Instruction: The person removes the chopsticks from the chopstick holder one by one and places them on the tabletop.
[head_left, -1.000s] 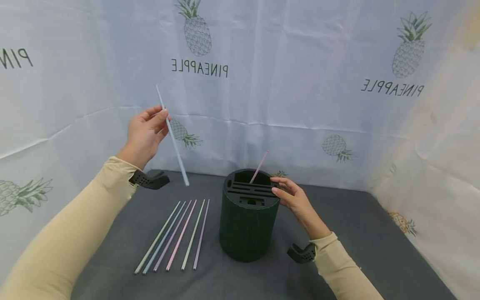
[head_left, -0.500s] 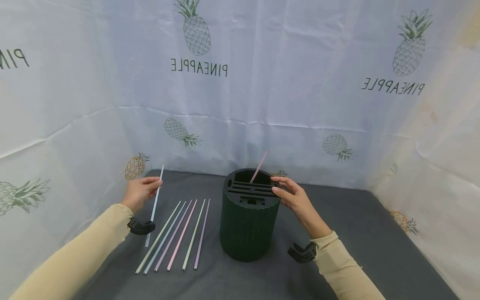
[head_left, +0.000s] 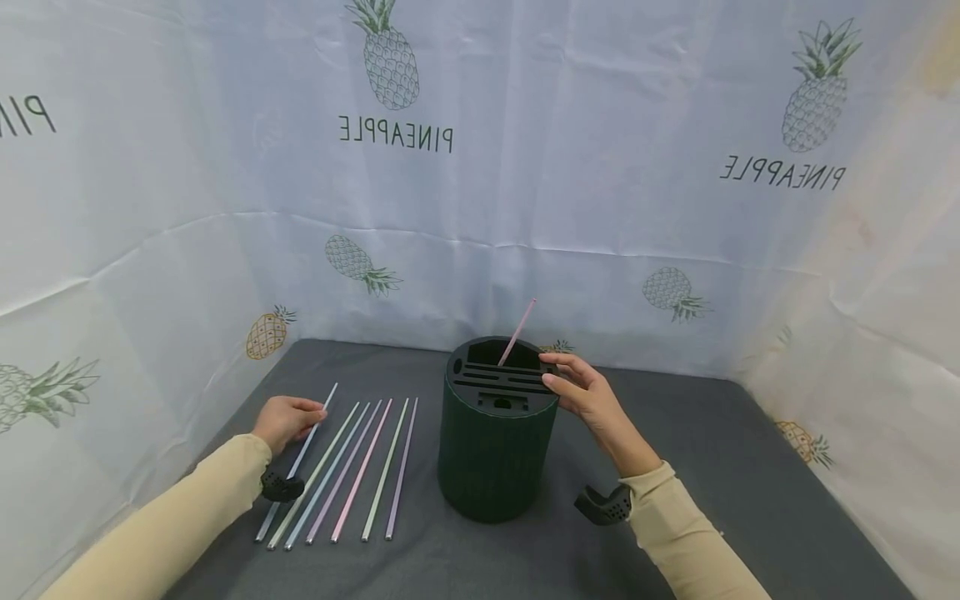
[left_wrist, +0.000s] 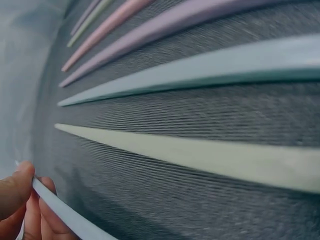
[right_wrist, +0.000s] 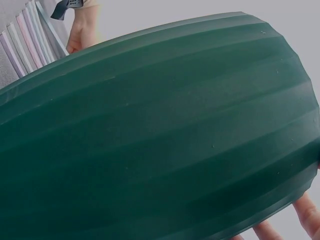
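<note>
My left hand (head_left: 285, 421) pinches a pale blue chopstick (head_left: 303, 450) near its far, thin end, low over the cloth at the left of a row. The left wrist view shows thumb and fingers on this chopstick (left_wrist: 70, 215), next to a pale green chopstick (left_wrist: 165, 150). Several more, in blue, purple, pink and green, lie side by side to its right. My right hand (head_left: 592, 404) holds the rim of a dark green knife block (head_left: 491, 467) with slots in its top. A pink chopstick (head_left: 519, 332) leans out of the block's rear opening.
A dark grey cloth (head_left: 675, 467) covers the table. White curtains (head_left: 562, 167) printed with pineapples stand behind and along both sides. In the right wrist view the block's ribbed wall (right_wrist: 165, 125) fills most of the picture.
My left hand has come down from the air toward the table, bringing the pale blue chopstick to the left of the row. The right hand and knife block have stayed in place.
</note>
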